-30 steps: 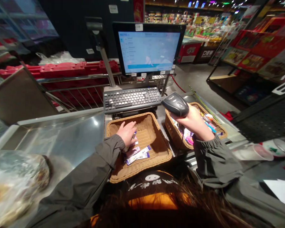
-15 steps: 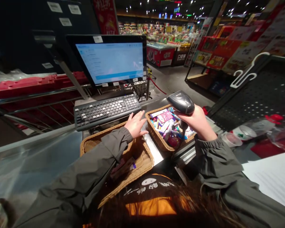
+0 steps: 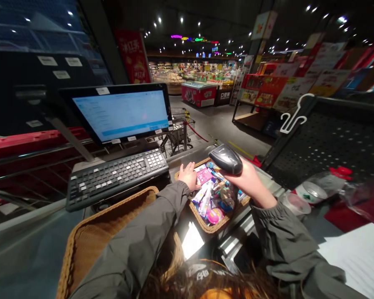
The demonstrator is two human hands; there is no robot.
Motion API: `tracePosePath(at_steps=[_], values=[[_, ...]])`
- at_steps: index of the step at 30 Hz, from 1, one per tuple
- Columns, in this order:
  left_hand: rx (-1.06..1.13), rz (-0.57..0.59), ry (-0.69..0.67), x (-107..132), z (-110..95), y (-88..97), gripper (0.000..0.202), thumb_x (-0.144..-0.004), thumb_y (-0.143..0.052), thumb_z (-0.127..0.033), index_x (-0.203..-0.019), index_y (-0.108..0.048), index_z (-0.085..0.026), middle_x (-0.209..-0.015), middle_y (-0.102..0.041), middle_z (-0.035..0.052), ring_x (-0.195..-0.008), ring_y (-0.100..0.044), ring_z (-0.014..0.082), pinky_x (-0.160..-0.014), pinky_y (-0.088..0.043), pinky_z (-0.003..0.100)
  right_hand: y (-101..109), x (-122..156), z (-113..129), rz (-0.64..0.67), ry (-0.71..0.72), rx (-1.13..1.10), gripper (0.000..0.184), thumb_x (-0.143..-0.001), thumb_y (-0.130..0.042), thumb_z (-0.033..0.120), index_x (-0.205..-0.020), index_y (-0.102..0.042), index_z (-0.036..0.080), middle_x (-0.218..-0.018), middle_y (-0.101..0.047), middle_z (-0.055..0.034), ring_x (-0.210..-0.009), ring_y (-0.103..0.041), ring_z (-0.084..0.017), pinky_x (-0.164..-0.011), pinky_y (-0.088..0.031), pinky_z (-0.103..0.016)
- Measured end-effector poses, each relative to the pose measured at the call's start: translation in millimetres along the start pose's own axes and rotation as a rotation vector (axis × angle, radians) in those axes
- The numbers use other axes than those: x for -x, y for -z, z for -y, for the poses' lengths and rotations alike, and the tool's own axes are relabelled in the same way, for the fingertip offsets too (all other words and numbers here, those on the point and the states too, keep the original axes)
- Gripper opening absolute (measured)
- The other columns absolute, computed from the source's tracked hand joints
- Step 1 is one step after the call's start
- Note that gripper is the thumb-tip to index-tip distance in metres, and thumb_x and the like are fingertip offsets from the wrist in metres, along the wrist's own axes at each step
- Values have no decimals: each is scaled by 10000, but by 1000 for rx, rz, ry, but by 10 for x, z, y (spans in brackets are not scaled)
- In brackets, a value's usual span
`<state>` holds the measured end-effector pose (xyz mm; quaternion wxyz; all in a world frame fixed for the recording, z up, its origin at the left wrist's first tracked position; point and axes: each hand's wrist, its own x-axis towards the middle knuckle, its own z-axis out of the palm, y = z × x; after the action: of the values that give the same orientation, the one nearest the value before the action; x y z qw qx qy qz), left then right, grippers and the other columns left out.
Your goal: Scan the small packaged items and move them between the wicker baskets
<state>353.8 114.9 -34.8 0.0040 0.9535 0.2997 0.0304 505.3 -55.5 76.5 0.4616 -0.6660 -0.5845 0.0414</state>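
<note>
A black handheld barcode scanner (image 3: 226, 158) is gripped in my right hand (image 3: 252, 182), its head pointing left over the wicker basket of small packets (image 3: 212, 227). My left hand (image 3: 188, 176) reaches over that basket's left rim with fingers stretched out and apart. Its fingertips lie by a pink-and-white packet (image 3: 203, 176); I cannot tell whether they touch it. Among the colourful packets shows a round pink item (image 3: 215, 215). Under my left forearm stands a second wicker basket (image 3: 112, 222), its inside partly hidden by the sleeve.
A keyboard (image 3: 118, 176) and a lit monitor (image 3: 124, 112) stand to the left. A black perforated panel (image 3: 336, 141) with a white hanger (image 3: 294, 116) rises on the right. Paper sheets (image 3: 358, 257) and clear plastic tubs (image 3: 296, 204) lie at the right.
My left hand has moved from above the left basket to the packets in the right one. My right hand still holds the scanner over the packets. The view has tilted up and shifted.
</note>
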Motion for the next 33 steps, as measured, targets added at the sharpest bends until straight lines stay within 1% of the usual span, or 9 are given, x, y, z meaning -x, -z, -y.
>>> tracePosePath(at_steps=[4, 7, 10, 14, 18, 20, 23, 28, 33], values=[[2, 7, 16, -61, 17, -96, 536, -705, -717, -520, -1072, -709, -130, -1528, -416, 211, -1422, -365, 370, -1168, -229, 633, 27, -42, -113, 29, -5, -13, 426, -718, -749, 409, -1044, -686, 142, -1090, -713, -146, -1006, -677, -300, -921, -526, -441], [3, 1, 8, -64, 35, -72, 488, -703, -688, -464, -1059, -712, -131, -1527, -428, 185, -1416, -372, 378, -1175, -221, 631, 39, -63, -156, 37, -20, -19, 412, -723, -740, 411, -1041, -686, 154, -1099, -715, -140, -1018, -676, -301, -925, -525, -444], [-16, -60, -18, -14, 108, 106, 450, -709, -666, -433, -1041, -709, -132, -1566, -371, 169, -1438, -335, 377, -1188, -192, 627, 26, -66, -173, 45, -42, -22, 411, -721, -739, 405, -1044, -682, 159, -1068, -722, -130, -992, -683, -297, -907, -530, -443], [-87, -253, -50, 162, 320, 533, 436, -743, -644, -410, -1063, -680, -117, -1587, -311, 199, -1455, -315, 366, -1182, -188, 639, -39, -77, -129, 58, -40, -21, 454, -722, -730, 405, -1094, -666, 152, -1108, -714, -141, -1020, -678, -306, -929, -518, -462], [-166, -437, -25, 474, 582, 943, 464, -768, -632, -359, -1165, -630, -119, -1602, -264, 205, -1476, -288, 343, -1185, -144, 640, -138, -133, 82, 46, 12, -7, 462, -718, -716, 441, -1066, -678, 139, -1109, -710, -163, -1026, -674, -323, -945, -512, -490], [-198, -511, 0, 669, 694, 1103, 488, -774, -631, -346, -1210, -606, -128, -1606, -252, 201, -1481, -284, 334, -1190, -114, 632, -199, -160, 243, 35, 57, -20, 454, -729, -707, 449, -1059, -681, 138, -1094, -712, -160, -1013, -678, -319, -938, -517, -481], [-236, -590, 50, 989, 823, 1309, 515, -775, -643, -340, -1247, -582, -142, -1611, -238, 195, -1480, -288, 333, -1197, -92, 621, -315, -172, 493, 23, 133, -43, 435, -751, -693, 446, -1064, -679, 145, -1067, -717, -145, -983, -685, -307, -916, -531, -458], [-278, -659, 133, 1516, 978, 1575, 533, -788, -647, -332, -1285, -564, -157, -1613, -230, 190, -1476, -296, 340, -1198, -94, 620, -546, -115, 839, 66, 264, -59, 420, -761, -692, 421, -1086, -673, 157, -1118, -708, -150, -1010, -679, -311, -921, -531, -459], [-298, -640, 211, 1945, 1137, 1696, 537, -796, -642, -328, -1296, -570, -148, -1616, -218, 189, -1477, -291, 348, -1199, -98, 624, -722, 0, 1147, 121, 333, -65, 435, -785, -672, 418, -1133, -656, 157, -1154, -702, -155, -1075, -661, -321, -951, -520, -459]])
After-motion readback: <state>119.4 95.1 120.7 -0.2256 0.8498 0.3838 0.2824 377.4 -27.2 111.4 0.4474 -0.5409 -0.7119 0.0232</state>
